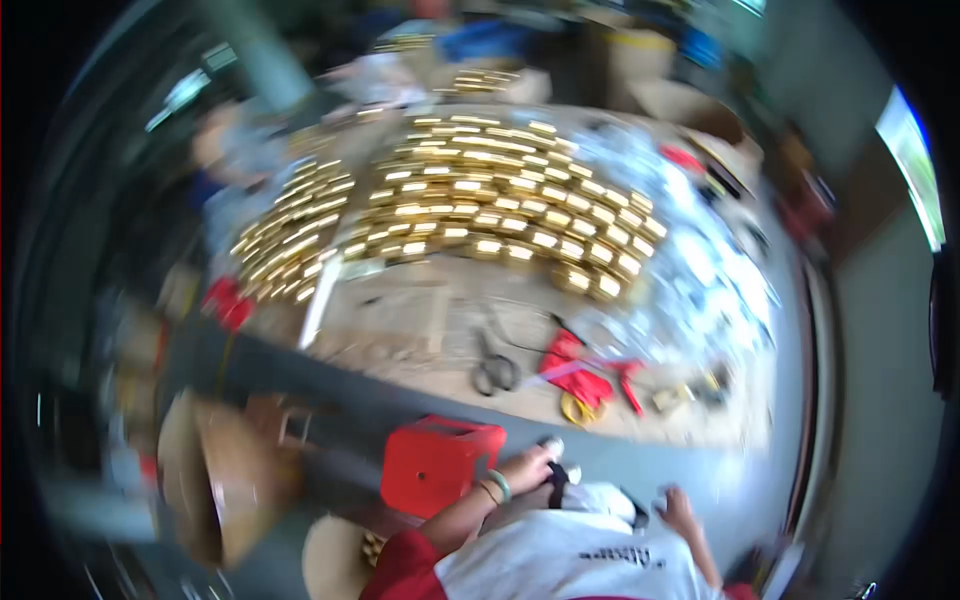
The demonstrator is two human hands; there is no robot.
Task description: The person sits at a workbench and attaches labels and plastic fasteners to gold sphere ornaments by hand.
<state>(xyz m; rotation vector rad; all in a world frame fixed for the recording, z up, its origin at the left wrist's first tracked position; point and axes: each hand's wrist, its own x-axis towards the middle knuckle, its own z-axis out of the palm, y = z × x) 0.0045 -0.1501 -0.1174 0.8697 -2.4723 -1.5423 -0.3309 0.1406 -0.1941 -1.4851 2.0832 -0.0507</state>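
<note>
My left hand [530, 466], with bracelets at its wrist, hangs low in front of my body near a dark strap [560, 484]. Pale spots show at its fingertips; whether they are finger covers or something held is too blurred to tell. To the right of my white printed top [560, 550] is my right hand [679, 512], its fingers smeared by motion. Both hands are apart from the work table [400, 340]. On its near part lie black-handled scissors [495, 374], a crumpled red thing [578, 372], a yellow ring [580, 408] and a red-handled tool [630, 385].
Many shiny gold-coloured pieces [490, 200] stand in rows across the table. Clear plastic [690, 270] is heaped on its right. Below the front edge are a red stool [440, 465] and a cardboard box [225, 480]. Another person [240, 150] is at the far left.
</note>
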